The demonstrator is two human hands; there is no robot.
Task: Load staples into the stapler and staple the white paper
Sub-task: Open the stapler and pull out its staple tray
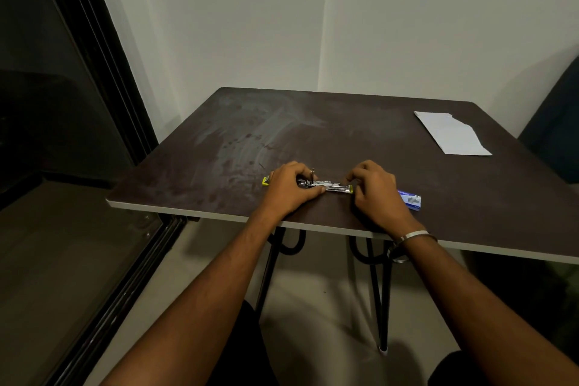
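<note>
Left fingers (305, 171): are being curled over the rear half of the opened stapler (326, 185), with the thumb laid along its near side; the body is being held down against the surface (219, 147).
Right fingers (355, 173): are being bunched into a narrow pinch at the stapler's front, yellow-tipped end; whether a strip of staples is being held in that pinch cannot be told.
Left hand (286, 189): is being rested on the surface near its front edge.
Right hand (376, 191): is being rested just right of the stapler, a metal bangle (413, 235) being worn at the wrist.
Step in hand: the metal staple channel is judged to be lying open and being loaded or adjusted.
How to do it well: the body should be kept pinned flat by the left hand; a strip should be laid legs-down and slid fully back before the top is closed, so that nothing is being jammed.
Staple box (411, 200): is lying just right of the right hand, partly hidden behind it.
White paper (452, 133): is lying at the far right of the surface, well apart from the stapler, not yet stapled.
Count: one stapler, one staple box, one paper, two hands, one bangle.
</note>
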